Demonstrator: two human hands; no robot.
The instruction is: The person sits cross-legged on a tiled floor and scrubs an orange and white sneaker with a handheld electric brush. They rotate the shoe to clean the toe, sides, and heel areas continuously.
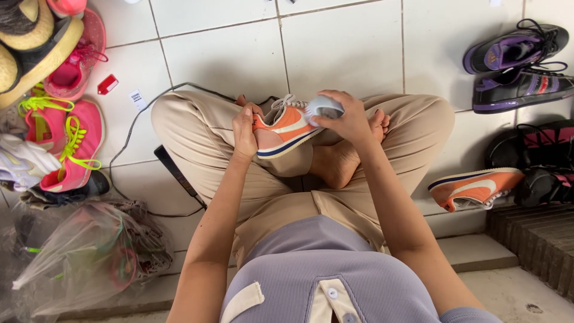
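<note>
Two hands are engaged above the crossed legs of a person seated on the tiled floor (pixel 347 48). The orange shoe (pixel 286 127) is gripped at its heel end by the left hand (pixel 244 133), fingers curled closed around it. A small grey round brush (pixel 324 108) is enclosed by the right hand (pixel 350 119) and pressed against the shoe's upper. A matching orange shoe (pixel 475 187) lies well apart to the right.
</note>
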